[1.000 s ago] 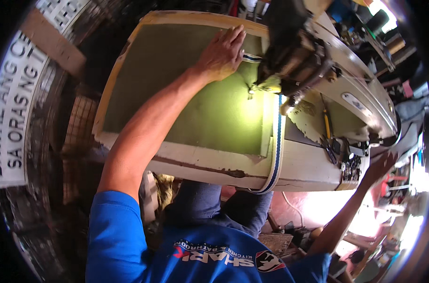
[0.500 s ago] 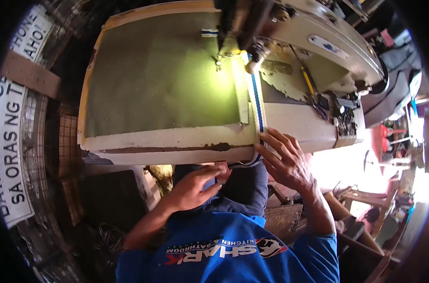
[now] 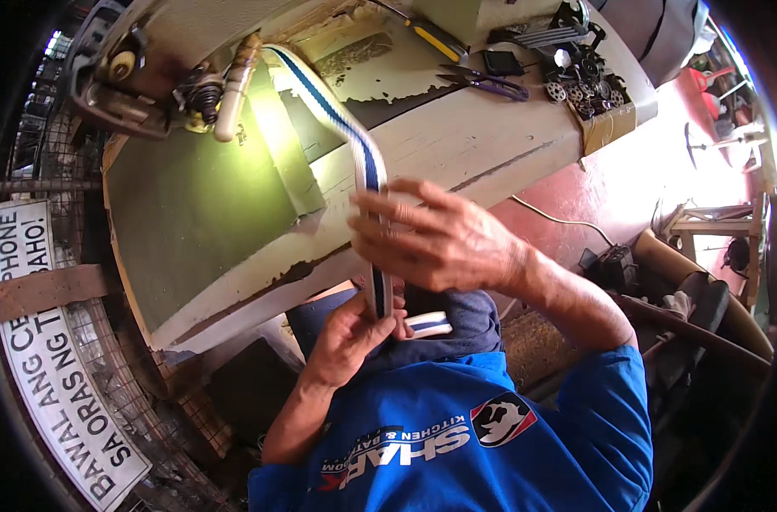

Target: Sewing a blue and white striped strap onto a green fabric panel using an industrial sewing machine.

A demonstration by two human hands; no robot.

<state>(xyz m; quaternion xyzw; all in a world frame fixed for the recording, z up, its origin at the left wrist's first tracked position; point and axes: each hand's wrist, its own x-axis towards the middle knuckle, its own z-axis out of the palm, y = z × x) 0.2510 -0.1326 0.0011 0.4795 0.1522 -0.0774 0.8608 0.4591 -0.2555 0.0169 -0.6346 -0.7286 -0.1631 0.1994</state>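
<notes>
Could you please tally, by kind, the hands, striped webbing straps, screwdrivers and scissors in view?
Left hand and right hand: 2
Striped webbing strap, partly hidden: 1
Yellow-and-black-handled screwdriver: 1
Purple-handled scissors: 1 pair
Total: 5

Lengthwise blue stripe on a white strap (image 3: 347,128)

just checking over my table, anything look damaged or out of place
Yes, the table looks damaged: a dark patch breaks its pale front edge below the sheet, and its coating ends raggedly right of the strap, as if peeling.
</notes>
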